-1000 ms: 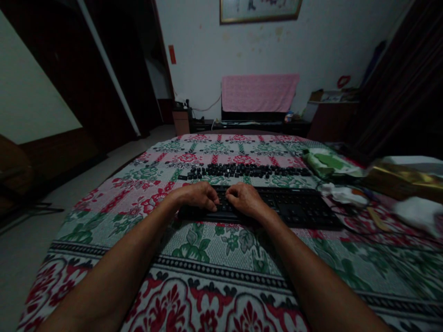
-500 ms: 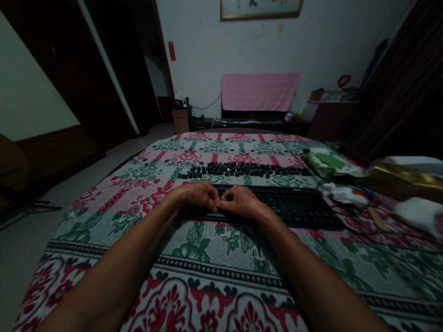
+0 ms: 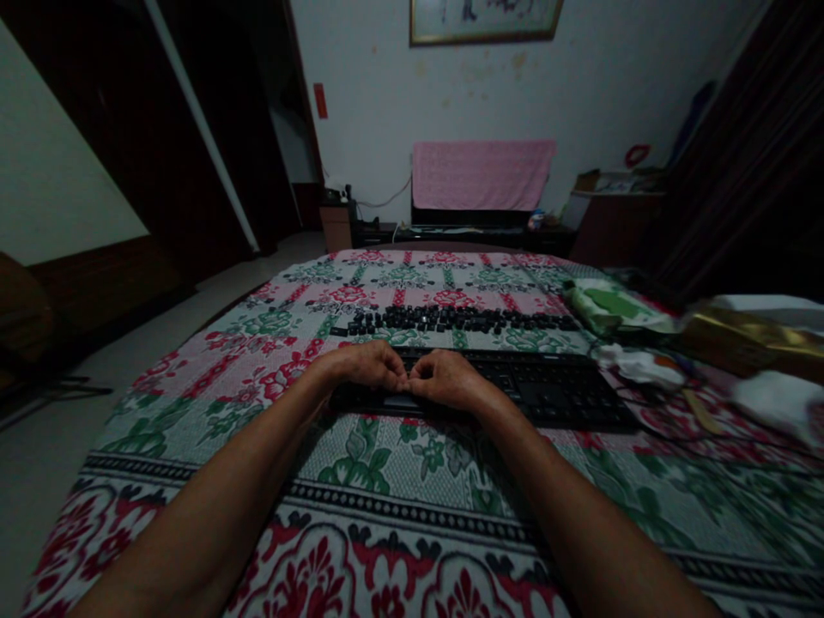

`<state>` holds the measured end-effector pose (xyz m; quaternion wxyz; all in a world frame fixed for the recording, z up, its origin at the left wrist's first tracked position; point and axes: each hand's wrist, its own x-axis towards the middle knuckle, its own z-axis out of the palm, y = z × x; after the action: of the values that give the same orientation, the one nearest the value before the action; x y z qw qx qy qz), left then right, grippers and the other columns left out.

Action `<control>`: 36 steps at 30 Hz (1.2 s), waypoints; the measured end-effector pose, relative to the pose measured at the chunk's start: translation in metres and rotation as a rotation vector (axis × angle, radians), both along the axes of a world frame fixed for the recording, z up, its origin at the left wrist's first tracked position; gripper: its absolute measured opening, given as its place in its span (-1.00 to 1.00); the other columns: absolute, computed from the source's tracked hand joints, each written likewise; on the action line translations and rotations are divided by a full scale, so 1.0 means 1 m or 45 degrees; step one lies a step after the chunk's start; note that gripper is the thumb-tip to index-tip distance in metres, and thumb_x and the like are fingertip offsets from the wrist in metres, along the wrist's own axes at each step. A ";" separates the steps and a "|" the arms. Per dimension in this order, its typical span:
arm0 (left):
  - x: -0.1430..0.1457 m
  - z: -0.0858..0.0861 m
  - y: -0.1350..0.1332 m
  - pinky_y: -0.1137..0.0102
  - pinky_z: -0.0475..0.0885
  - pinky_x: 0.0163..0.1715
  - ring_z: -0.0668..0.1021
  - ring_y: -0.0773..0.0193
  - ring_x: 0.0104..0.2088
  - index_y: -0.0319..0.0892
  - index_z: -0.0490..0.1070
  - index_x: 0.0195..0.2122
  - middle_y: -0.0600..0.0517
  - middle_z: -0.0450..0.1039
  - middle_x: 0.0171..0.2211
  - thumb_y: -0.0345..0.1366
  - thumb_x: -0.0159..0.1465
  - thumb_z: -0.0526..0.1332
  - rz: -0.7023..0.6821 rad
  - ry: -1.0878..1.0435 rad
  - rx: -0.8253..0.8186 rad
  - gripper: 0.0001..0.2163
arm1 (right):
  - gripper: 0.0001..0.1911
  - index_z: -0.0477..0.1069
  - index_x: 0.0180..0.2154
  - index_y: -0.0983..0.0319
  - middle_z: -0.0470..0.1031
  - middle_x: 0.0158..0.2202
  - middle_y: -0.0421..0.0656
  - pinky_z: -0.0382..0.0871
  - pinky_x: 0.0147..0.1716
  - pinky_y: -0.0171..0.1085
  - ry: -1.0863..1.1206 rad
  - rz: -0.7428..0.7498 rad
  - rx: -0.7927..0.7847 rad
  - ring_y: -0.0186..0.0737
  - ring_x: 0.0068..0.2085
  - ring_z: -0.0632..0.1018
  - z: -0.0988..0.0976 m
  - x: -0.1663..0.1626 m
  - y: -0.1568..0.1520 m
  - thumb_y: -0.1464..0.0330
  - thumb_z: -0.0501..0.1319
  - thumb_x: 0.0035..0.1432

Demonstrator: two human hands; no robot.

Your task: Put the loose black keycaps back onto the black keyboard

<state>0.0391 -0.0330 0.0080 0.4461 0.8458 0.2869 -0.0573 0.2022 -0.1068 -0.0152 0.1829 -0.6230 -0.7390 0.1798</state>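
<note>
"How's the light?"

"Dim. The wall (image 3: pixel 360 112) looks a dull blue-grey, and the curtain (image 3: pixel 727 154) sinks nearly to black. I can't place the source."

"And the keyboard (image 3: pixel 560 390)?"

"So dark its detail runs together, with shadow around the fingers (image 3: pixel 395 378)."

"Sharpness?"

"Soft; toward the right edge, the gold package (image 3: pixel 740 335) looks blurred and stretched."

Keyboard (image 3: pixel 560 390) part-hidden by hands (image 3: pixel 373 365) (image 3: pixel 447 378), keycaps (image 3: pixel 477 321) too small to read, framed picture (image 3: pixel 484 19) cropped
</note>
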 end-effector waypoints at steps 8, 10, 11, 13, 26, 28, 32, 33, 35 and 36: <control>0.004 -0.002 0.001 0.57 0.17 -0.64 0.23 0.50 -0.65 -0.26 0.40 -0.42 0.14 0.25 -0.62 -0.22 -0.06 0.15 0.056 0.023 -0.003 -0.77 | -0.76 0.45 -0.42 0.20 0.47 -0.47 -0.24 0.16 -0.53 -0.46 0.061 0.045 -0.015 -0.40 -0.46 0.41 -0.002 0.006 0.000 0.23 0.09 -0.09; 0.006 -0.003 0.003 0.56 0.15 -0.65 0.21 0.50 -0.65 -0.26 0.40 -0.46 0.14 0.24 -0.64 -0.21 -0.07 0.15 0.066 0.029 0.002 -0.78 | -0.76 0.46 -0.42 0.20 0.47 -0.48 -0.25 0.16 -0.52 -0.46 0.063 0.062 -0.012 -0.40 -0.46 0.41 -0.003 0.008 0.001 0.24 0.09 -0.08; 0.006 -0.003 0.003 0.56 0.14 -0.65 0.21 0.50 -0.66 -0.27 0.39 -0.48 0.15 0.23 -0.65 -0.21 -0.07 0.15 0.065 0.031 0.005 -0.78 | -0.76 0.46 -0.42 0.20 0.47 -0.48 -0.25 0.16 -0.52 -0.46 0.063 0.073 -0.013 -0.40 -0.47 0.41 -0.004 0.009 0.002 0.25 0.08 -0.08; 0.007 -0.004 0.005 0.55 0.13 -0.65 0.20 0.50 -0.66 -0.27 0.39 -0.51 0.15 0.21 -0.67 -0.20 -0.08 0.15 0.060 0.031 0.004 -0.79 | -0.75 0.46 -0.41 0.21 0.47 -0.49 -0.25 0.16 -0.53 -0.46 0.061 0.092 -0.017 -0.40 -0.48 0.40 -0.004 0.010 0.003 0.25 0.07 -0.08; 0.014 0.003 0.001 0.56 0.10 -0.69 0.19 0.50 -0.69 -0.27 0.36 -0.52 0.15 0.17 -0.71 -0.19 -0.08 0.15 0.069 0.160 0.133 -0.78 | -0.68 0.46 -0.43 0.23 0.46 -0.51 -0.23 0.14 -0.55 -0.46 0.095 0.095 -0.050 -0.40 -0.50 0.39 -0.002 0.008 0.001 0.15 0.09 -0.09; 0.014 0.004 0.000 0.56 0.12 -0.69 0.21 0.50 -0.69 -0.26 0.36 -0.50 0.16 0.17 -0.71 -0.17 -0.10 0.17 0.091 0.169 0.124 -0.76 | -0.63 0.46 -0.44 0.23 0.45 -0.52 -0.22 0.13 -0.56 -0.46 0.097 0.069 -0.039 -0.40 -0.50 0.39 -0.005 0.008 0.002 0.09 0.08 -0.11; 0.013 0.002 0.000 0.56 0.13 -0.68 0.21 0.50 -0.68 -0.26 0.36 -0.49 0.16 0.18 -0.70 -0.12 -0.14 0.21 0.124 0.134 0.065 -0.71 | -0.64 0.46 -0.44 0.21 0.45 -0.52 -0.23 0.13 -0.56 -0.46 0.099 0.053 -0.023 -0.41 -0.51 0.39 -0.009 0.008 0.005 0.08 0.08 -0.11; 0.013 0.002 0.001 0.56 0.14 -0.68 0.21 0.51 -0.68 -0.26 0.36 -0.49 0.16 0.18 -0.70 -0.12 -0.15 0.22 0.126 0.123 0.051 -0.70 | -0.65 0.46 -0.44 0.20 0.45 -0.52 -0.23 0.13 -0.56 -0.46 0.102 0.053 -0.024 -0.41 -0.50 0.39 -0.010 0.009 0.005 0.09 0.09 -0.11; 0.013 0.001 0.001 0.56 0.15 -0.67 0.22 0.50 -0.67 -0.26 0.36 -0.49 0.16 0.19 -0.69 -0.12 -0.15 0.22 0.125 0.108 0.032 -0.70 | -0.66 0.46 -0.43 0.19 0.45 -0.50 -0.24 0.14 -0.55 -0.46 0.109 0.062 -0.031 -0.42 -0.50 0.39 -0.010 0.009 0.005 0.10 0.10 -0.12; 0.012 0.001 0.001 0.57 0.16 -0.66 0.22 0.50 -0.67 -0.26 0.36 -0.48 0.16 0.19 -0.68 -0.13 -0.15 0.22 0.120 0.105 0.026 -0.71 | -0.67 0.46 -0.42 0.19 0.45 -0.50 -0.24 0.14 -0.55 -0.46 0.110 0.067 -0.035 -0.42 -0.50 0.39 -0.010 0.008 0.005 0.10 0.11 -0.13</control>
<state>0.0515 -0.0320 0.0087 0.4274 0.8327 0.3453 -0.0680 0.2105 -0.1018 -0.0248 0.2013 -0.5975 -0.7440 0.2214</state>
